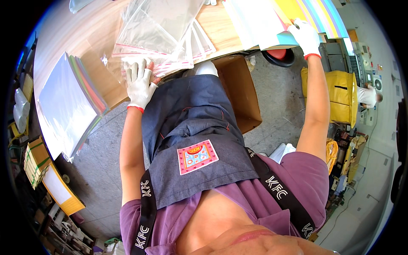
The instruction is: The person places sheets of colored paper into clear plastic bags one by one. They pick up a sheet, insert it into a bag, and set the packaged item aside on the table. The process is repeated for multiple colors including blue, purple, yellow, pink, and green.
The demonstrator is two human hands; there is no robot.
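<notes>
My left hand (141,87), in a white glove with a red cuff and bare fingertips, lies with fingers spread on the sealing-strip edge of clear plastic bags (157,36). These bags are fanned out in a loose pile on the wooden table (216,25). Over at the right, my right hand (306,39), gloved the same way, closes its thumb and forefinger on the edge of an orange sheet of paper (282,14). That sheet is at stacks of coloured paper (316,17) in yellow, blue, pink and white. The fingers' undersides are hidden.
At the table's left edge stands a bagged stack of coloured paper (68,106). Below the table are an open cardboard box (243,91) and a round black stool or bin with a red top (278,55). Further right are a yellow bag (342,97) and another person (367,96).
</notes>
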